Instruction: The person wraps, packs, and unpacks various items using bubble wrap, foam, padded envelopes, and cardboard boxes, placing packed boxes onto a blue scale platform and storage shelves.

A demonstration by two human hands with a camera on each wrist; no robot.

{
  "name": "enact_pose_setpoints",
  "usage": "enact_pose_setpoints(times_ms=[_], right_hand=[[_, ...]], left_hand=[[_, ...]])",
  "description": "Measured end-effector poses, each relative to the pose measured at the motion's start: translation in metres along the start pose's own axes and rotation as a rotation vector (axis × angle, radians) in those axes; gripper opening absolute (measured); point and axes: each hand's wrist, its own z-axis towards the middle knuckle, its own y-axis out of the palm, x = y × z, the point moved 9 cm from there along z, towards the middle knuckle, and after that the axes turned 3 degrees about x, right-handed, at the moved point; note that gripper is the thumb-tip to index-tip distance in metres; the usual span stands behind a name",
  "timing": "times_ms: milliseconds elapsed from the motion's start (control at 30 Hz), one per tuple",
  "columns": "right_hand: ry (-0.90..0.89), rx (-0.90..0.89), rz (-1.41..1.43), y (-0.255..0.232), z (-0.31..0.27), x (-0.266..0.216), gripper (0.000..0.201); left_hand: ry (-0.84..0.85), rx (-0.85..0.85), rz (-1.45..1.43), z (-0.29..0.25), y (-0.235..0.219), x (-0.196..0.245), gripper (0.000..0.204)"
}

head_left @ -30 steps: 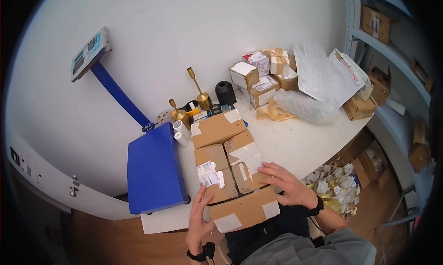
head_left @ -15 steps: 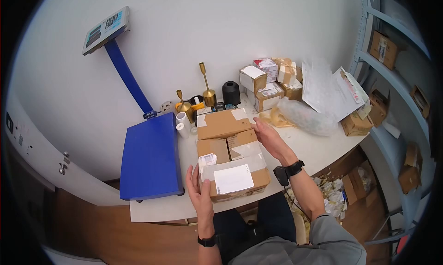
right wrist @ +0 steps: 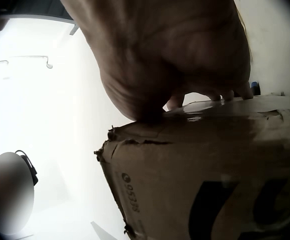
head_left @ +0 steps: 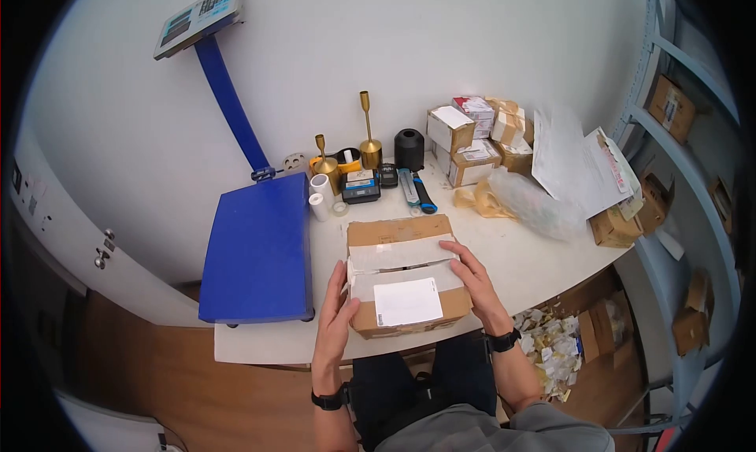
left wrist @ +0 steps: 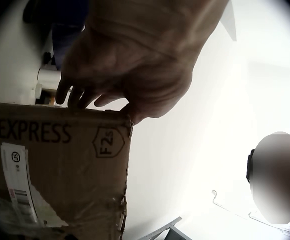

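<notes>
A brown cardboard box (head_left: 366, 298) sits at the table's front edge in the head view, its two long top flaps folded inward. Clear tape runs beside a narrow dark seam between them, and a white label (head_left: 408, 302) is stuck on the near flap. My left hand (head_left: 335, 322) lies along the box's left side, thumb at the top corner. On the right, my right hand (head_left: 476, 290) rests its extended fingers on the top flaps. The left wrist view shows printed lettering on the box wall (left wrist: 65, 165); worn corners show on the box (right wrist: 150, 170) in the right wrist view.
A blue platform scale (head_left: 256, 251) stands left of the box. Behind are tape rolls (head_left: 318, 206), brass candlesticks (head_left: 370, 149), a black device (head_left: 361, 188) and a utility knife (head_left: 425, 196). Parcels (head_left: 472, 162) and bubble wrap (head_left: 543, 208) lie at back right, shelving (head_left: 685, 149) beyond.
The near flap has folded inward, bringing the labelled face up, and then the far flap has folded over too. My right hand reached to the far flap and came back onto the top.
</notes>
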Motion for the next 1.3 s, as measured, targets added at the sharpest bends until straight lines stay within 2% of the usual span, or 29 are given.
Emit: enact_pose_setpoints(times_ms=[67, 100, 167, 200, 267, 300, 333, 367, 433, 533, 600, 667, 733, 767, 833, 900, 967, 1033, 1100, 1133, 1267, 1300], right_hand=[[-0.012, 0.034, 0.009, 0.002, 0.000, 0.003, 0.051], [-0.005, -0.008, 0.019, 0.010, 0.001, 0.008, 0.051], [-0.075, 0.042, 0.267, 0.013, 0.000, 0.011, 0.057], [-0.100, 0.080, 0.274, 0.018, -0.002, 0.006, 0.061], [-0.111, 0.071, 0.227, 0.024, -0.007, -0.004, 0.061], [-0.126, 0.091, 0.179, 0.025, -0.012, -0.010, 0.060], [-0.168, 0.019, 0.329, 0.036, -0.020, -0.017, 0.060], [-0.177, 0.022, 0.364, 0.042, -0.027, -0.027, 0.058], [-0.195, 0.002, 0.336, 0.056, -0.033, -0.050, 0.058], [-0.222, -0.073, 0.238, 0.098, -0.011, -0.081, 0.056], [-0.315, -0.136, 0.071, 0.135, 0.015, -0.097, 0.054], [-0.347, -0.204, 0.080, 0.173, 0.053, -0.091, 0.050], [-0.298, -0.238, 0.147, 0.214, 0.088, -0.077, 0.047], [-0.312, -0.217, 0.097, 0.233, 0.101, -0.077, 0.047], [-0.338, -0.226, 0.076, 0.273, 0.132, -0.057, 0.048], [-0.283, -0.212, -0.028, 0.300, 0.157, -0.044, 0.049], [-0.302, -0.211, 0.012, 0.324, 0.183, -0.033, 0.049], [-0.302, -0.225, 0.039, 0.340, 0.194, -0.021, 0.050], [-0.304, -0.164, -0.026, 0.343, 0.195, -0.021, 0.051], [-0.343, -0.142, -0.061, 0.344, 0.196, -0.023, 0.051], [-0.314, -0.083, -0.091, 0.344, 0.201, -0.018, 0.052], [-0.337, -0.112, -0.075, 0.346, 0.202, -0.022, 0.051]], left_hand=[[-0.044, -0.030, -0.002, 0.008, -0.002, 0.003, 0.078], [-0.033, -0.070, 0.043, 0.014, 0.003, 0.002, 0.080], [-0.071, -0.103, -0.125, 0.019, 0.019, -0.013, 0.081], [-0.062, -0.070, -0.123, 0.017, 0.021, -0.015, 0.081], [-0.076, -0.087, -0.329, 0.015, 0.028, -0.014, 0.079], [-0.063, -0.072, -0.330, 0.009, 0.024, -0.010, 0.079], [-0.008, -0.078, -0.282, 0.004, 0.020, 0.009, 0.080], [0.019, -0.097, -0.235, -0.006, 0.022, 0.024, 0.081], [0.032, -0.103, -0.255, -0.016, 0.013, 0.057, 0.083], [0.054, -0.032, -0.298, -0.012, -0.024, 0.100, 0.082], [0.065, 0.021, -0.289, 0.003, -0.058, 0.119, 0.080], [0.080, 0.079, -0.228, 0.022, -0.099, 0.132, 0.080], [0.047, 0.125, -0.234, 0.046, -0.146, 0.131, 0.078], [0.057, 0.091, -0.291, 0.059, -0.166, 0.129, 0.077], [0.040, 0.130, -0.338, 0.078, -0.207, 0.122, 0.074], [0.050, 0.139, -0.360, 0.094, -0.244, 0.109, 0.073], [0.047, 0.155, -0.396, 0.107, -0.267, 0.105, 0.071], [0.025, 0.212, -0.412, 0.113, -0.289, 0.094, 0.070], [0.016, 0.184, -0.428, 0.126, -0.309, 0.081, 0.064], [0.013, 0.194, -0.426, 0.131, -0.313, 0.078, 0.064], [-0.028, 0.175, -0.413, 0.142, -0.322, 0.076, 0.062], [-0.042, 0.167, -0.413, 0.142, -0.323, 0.075, 0.062]])
